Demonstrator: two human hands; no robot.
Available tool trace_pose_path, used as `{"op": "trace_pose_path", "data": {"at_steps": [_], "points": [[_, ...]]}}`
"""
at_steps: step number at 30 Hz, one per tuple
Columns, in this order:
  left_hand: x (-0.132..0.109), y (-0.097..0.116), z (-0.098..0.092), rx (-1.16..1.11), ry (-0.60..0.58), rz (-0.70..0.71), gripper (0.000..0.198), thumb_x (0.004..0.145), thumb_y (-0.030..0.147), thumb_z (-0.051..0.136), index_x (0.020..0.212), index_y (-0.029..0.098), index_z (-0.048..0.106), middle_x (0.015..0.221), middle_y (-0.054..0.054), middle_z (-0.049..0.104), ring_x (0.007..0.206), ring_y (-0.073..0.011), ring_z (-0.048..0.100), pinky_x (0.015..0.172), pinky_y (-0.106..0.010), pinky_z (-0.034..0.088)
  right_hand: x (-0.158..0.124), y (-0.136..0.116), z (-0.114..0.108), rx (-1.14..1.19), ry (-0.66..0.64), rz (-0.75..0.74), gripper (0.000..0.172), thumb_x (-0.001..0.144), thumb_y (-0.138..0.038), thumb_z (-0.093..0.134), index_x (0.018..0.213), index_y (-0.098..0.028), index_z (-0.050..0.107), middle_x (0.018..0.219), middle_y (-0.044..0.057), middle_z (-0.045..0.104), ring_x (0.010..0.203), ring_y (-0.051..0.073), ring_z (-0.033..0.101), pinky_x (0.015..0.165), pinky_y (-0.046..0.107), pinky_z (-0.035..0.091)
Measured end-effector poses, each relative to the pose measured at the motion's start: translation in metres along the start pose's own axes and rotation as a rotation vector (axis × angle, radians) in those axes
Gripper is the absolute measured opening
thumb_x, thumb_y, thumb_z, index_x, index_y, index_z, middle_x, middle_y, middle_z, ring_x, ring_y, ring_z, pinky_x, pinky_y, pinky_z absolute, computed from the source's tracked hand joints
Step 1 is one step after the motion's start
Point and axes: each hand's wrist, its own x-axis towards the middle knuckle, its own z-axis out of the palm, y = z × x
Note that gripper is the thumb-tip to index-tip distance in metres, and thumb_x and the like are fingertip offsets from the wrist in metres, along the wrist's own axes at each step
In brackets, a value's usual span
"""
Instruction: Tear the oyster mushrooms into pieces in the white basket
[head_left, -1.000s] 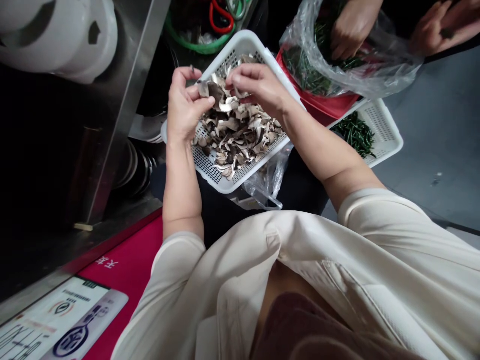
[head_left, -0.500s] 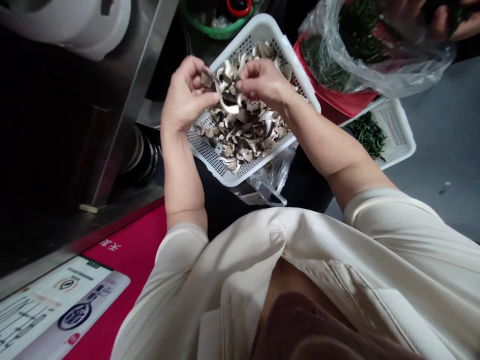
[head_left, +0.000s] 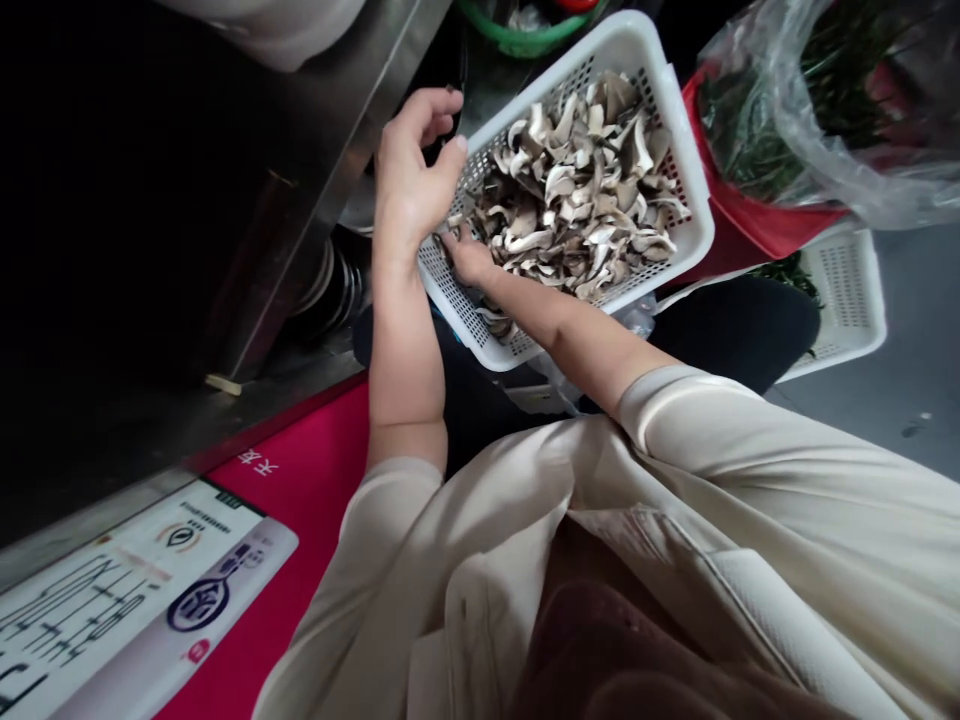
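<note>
A white plastic basket (head_left: 679, 120) rests tilted before me, heaped with torn grey-white mushroom pieces (head_left: 577, 200). My left hand (head_left: 420, 165) is above the basket's left rim, fingers curved and thumb apart, with no mushroom visible in it. Down inside the left end of the basket is my right hand (head_left: 471, 258), palm side low, at the edge of the mushroom pile. Its fingertips are partly hidden, and whether they grip a piece is unclear.
Right of the basket stands a red container (head_left: 757, 215) with a clear plastic bag (head_left: 817, 150) of greens. Another white basket (head_left: 855, 300) holds green peppers. A green basin (head_left: 525, 40) is behind. A metal frame (head_left: 322, 150) runs along the left, beside a pink box (head_left: 315, 450).
My left hand has opened and no longer holds a mushroom piece. My right hand has moved from above the pile to the basket's left end. The view has shifted left.
</note>
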Motion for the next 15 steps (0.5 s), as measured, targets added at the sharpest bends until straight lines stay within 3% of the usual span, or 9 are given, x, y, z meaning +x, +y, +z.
{"op": "trace_pose_path", "data": {"at_steps": [3, 5, 7, 9, 12, 15], "points": [[-0.006, 0.001, -0.003, -0.083, 0.017, 0.070, 0.033, 0.084, 0.004, 0.068, 0.107, 0.028, 0.074, 0.122, 0.000, 0.076, 0.113, -0.0235, 0.072, 0.112, -0.038, 0.059, 0.013, 0.010, 0.004, 0.133, 0.024, 0.018, 0.029, 0.102, -0.011, 0.050, 0.129, -0.009, 0.061, 0.151, 0.026, 0.048, 0.119, 0.028, 0.061, 0.110, 0.044, 0.048], [-0.011, 0.006, -0.008, -0.093, 0.013, 0.093, 0.025, 0.087, 0.014, 0.065, 0.104, 0.030, 0.074, 0.119, -0.002, 0.077, 0.112, -0.0240, 0.073, 0.109, -0.037, 0.060, 0.016, 0.013, 0.002, 0.218, 0.053, 0.028, 0.014, 0.099, -0.008, 0.055, 0.109, -0.010, 0.064, 0.130, 0.019, 0.062, 0.113, 0.025, 0.062, 0.110, 0.041, 0.050], [-0.015, 0.011, -0.013, -0.055, 0.010, 0.078, 0.028, 0.086, 0.015, 0.060, 0.104, 0.030, 0.074, 0.119, -0.002, 0.076, 0.111, -0.0235, 0.073, 0.108, -0.035, 0.060, 0.015, 0.015, -0.005, 0.360, 0.081, 0.039, 0.005, 0.099, -0.009, 0.056, 0.097, -0.013, 0.060, 0.104, 0.010, 0.065, 0.098, 0.019, 0.063, 0.099, 0.033, 0.055], [-0.016, 0.014, -0.015, 0.014, 0.006, 0.037, 0.030, 0.087, 0.013, 0.058, 0.105, 0.031, 0.074, 0.116, -0.002, 0.076, 0.110, -0.0231, 0.072, 0.107, -0.033, 0.060, 0.008, 0.018, -0.019, 0.706, 0.078, 0.039, 0.009, 0.101, -0.014, 0.057, 0.093, -0.016, 0.055, 0.086, 0.003, 0.061, 0.079, 0.014, 0.060, 0.082, 0.026, 0.058], [-0.016, 0.013, -0.011, 0.118, -0.010, -0.073, 0.037, 0.089, 0.004, 0.058, 0.117, 0.023, 0.074, 0.116, -0.006, 0.075, 0.113, -0.0234, 0.070, 0.110, -0.036, 0.058, -0.011, 0.031, -0.052, 1.319, 0.039, -0.040, 0.013, 0.096, -0.016, 0.067, 0.093, -0.017, 0.054, 0.082, -0.001, 0.060, 0.068, 0.010, 0.058, 0.068, 0.020, 0.055], [-0.015, 0.009, 0.001, 0.062, -0.054, -0.199, 0.040, 0.083, -0.004, 0.069, 0.120, 0.012, 0.072, 0.115, -0.009, 0.076, 0.116, -0.0259, 0.070, 0.118, -0.045, 0.054, -0.038, 0.045, -0.086, 1.509, 0.039, -0.158, 0.024, 0.086, -0.009, 0.075, 0.099, -0.017, 0.057, 0.090, -0.002, 0.065, 0.070, 0.009, 0.060, 0.067, 0.018, 0.055]]}}
